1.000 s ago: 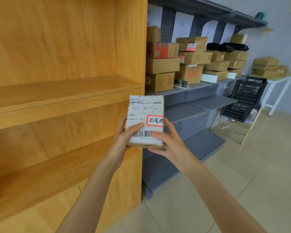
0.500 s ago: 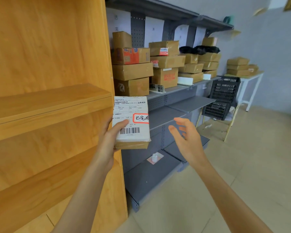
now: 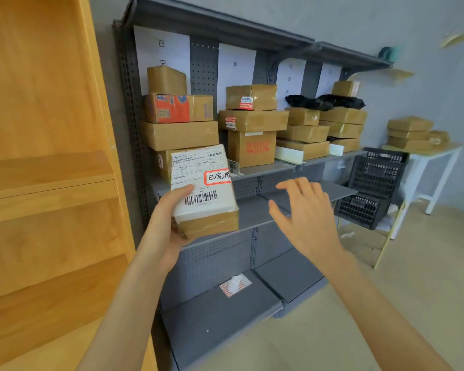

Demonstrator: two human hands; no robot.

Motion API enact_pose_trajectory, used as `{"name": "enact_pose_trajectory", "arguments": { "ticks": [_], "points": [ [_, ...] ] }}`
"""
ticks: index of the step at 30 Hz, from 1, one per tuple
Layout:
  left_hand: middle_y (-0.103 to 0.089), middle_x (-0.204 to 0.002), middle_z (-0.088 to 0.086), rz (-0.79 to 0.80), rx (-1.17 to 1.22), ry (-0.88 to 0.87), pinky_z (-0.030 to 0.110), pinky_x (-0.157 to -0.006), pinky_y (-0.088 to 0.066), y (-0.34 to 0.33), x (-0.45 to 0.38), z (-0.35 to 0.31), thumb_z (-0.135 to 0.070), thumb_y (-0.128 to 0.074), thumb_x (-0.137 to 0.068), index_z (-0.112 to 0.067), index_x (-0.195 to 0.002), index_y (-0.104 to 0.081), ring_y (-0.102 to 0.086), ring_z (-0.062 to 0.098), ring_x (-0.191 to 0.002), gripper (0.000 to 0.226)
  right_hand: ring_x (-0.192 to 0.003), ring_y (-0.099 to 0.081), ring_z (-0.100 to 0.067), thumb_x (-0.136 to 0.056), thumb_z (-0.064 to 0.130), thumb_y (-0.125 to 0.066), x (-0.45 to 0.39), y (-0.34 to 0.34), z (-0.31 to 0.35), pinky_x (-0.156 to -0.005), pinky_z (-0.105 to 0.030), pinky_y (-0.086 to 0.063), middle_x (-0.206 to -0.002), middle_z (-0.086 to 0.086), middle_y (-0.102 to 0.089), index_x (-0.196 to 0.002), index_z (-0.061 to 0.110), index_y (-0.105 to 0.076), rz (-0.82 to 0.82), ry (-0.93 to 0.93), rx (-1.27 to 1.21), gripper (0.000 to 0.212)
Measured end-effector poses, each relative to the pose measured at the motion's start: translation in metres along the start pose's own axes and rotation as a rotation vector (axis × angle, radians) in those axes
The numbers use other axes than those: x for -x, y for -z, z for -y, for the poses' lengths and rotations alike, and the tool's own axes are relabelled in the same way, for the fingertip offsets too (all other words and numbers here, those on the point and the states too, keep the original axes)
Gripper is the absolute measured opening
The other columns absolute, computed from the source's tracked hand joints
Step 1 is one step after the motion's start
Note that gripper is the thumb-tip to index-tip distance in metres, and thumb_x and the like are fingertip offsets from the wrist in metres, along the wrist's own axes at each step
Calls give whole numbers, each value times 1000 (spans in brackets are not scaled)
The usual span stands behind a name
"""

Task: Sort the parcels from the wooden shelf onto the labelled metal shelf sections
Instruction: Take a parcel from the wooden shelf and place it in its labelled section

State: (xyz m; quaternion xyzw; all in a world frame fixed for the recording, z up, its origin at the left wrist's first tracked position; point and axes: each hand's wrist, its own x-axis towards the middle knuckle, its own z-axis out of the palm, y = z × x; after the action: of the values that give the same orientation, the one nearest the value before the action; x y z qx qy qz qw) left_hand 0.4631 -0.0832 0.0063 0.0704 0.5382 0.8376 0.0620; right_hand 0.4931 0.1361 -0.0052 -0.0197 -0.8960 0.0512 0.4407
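The left hand (image 3: 166, 223) holds a small brown cardboard parcel (image 3: 204, 194) in the air, thumb laid across the top face and fingers wrapped under its left end, so this grip is closed around the box. The parcel is wrapped in glossy clear tape and its upper face is almost wholly covered by a white shipping label with fine printed lines, a black barcode near the lower edge and a red-bordered sticker bearing handwritten black characters at the right side. It hangs in front of the left section of the grey metal shelf (image 3: 252, 212), level with the front edge of the board that carries the stacks, and overlaps the lowest box of the leftmost stack of parcels (image 3: 180, 135) in view. The right hand (image 3: 306, 218) floats apart from the parcel to its right, fingers spread and relaxed, its grip wide and holding nothing. White paper labels (image 3: 161, 54) hang on the pegboard back above the stacks. The wooden shelf (image 3: 48, 178) fills the left side. Black plastic crates (image 3: 375, 180) stand past the right end of the metal shelf, and further parcels lie on a white surface (image 3: 429, 153) beyond them.
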Motion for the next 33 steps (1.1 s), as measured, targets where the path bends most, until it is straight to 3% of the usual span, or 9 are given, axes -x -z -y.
{"name": "enact_pose_trajectory", "arguments": {
  "ticks": [4,11,15,18,21,27,29,33],
  "points": [
    [-75,-93,-6,-41,-29,-30,30,-65,-47,-31,-30,-4,-29,-57,-89,-27,-109,-66,-69,6,-73,22,-88,-56,-34,-84,26,-69,-32,-27,-31,-71,-39,-43,-96,-11,-61,-105,8,-65,10,0,-120,28],
    [-75,-96,-5,-177,-93,-117,41,-86,-48,-52,-121,-16,-29,-60,-88,-29,-104,-66,-67,15,-93,17,-102,-48,-27,-91,35,-57,-97,-100,-70,-82,-35,-34,-112,-5,-53,-119,16,-58,140,30,-229,33],
    [-74,-103,-5,-178,-82,-171,42,-82,-50,-64,-193,-30,-29,-60,-87,-28,-114,-63,-67,16,-101,27,-103,-47,-27,-92,36,-57,-153,-140,-96,-84,-36,-37,-113,-6,-53,-121,16,-56,141,75,-275,35],
    [-73,-104,-6,-181,-84,-212,38,-75,-50,-77,-244,-47,-28,-59,-87,-29,-111,-65,-67,13,-95,25,-102,-47,-26,-92,37,-56,-194,-164,-114,-87,-39,-40,-112,-4,-53,-119,18,-57,156,103,-275,34],
    [-74,-102,-6,-223,-79,-230,40,-80,-49,-91,-291,-70,-29,-59,-87,-30,-104,-65,-66,13,-92,18,-102,-47,-24,-91,38,-56,-236,-181,-132,-88,-37,-40,-113,-2,-53,-119,20,-57,115,115,-315,33],
    [-73,-105,-4,-310,-171,-225,48,-85,-49,-107,-367,-110,-33,-67,-80,-28,-110,-64,-66,20,-100,30,-107,-45,-17,-91,42,-52,-311,-226,-144,-87,-33,-40,-117,2,-51,-120,23,-54,92,161,-418,35],
    [-70,-113,-1,-348,-179,-196,50,-84,-49,-110,-386,-123,-34,-70,-77,-26,-114,-63,-65,23,-101,39,-110,-44,-17,-92,42,-51,-339,-243,-142,-87,-30,-39,-120,2,-51,-122,23,-54,83,186,-456,35],
    [-67,-112,1,-445,-191,-190,45,-78,-47,-113,-416,-140,-36,-68,-79,-26,-110,-63,-62,23,-99,33,-121,-41,-22,-94,41,-51,-392,-272,-129,-96,-34,-39,-128,-2,-49,-128,20,-52,94,234,-533,39]
  ]
}}
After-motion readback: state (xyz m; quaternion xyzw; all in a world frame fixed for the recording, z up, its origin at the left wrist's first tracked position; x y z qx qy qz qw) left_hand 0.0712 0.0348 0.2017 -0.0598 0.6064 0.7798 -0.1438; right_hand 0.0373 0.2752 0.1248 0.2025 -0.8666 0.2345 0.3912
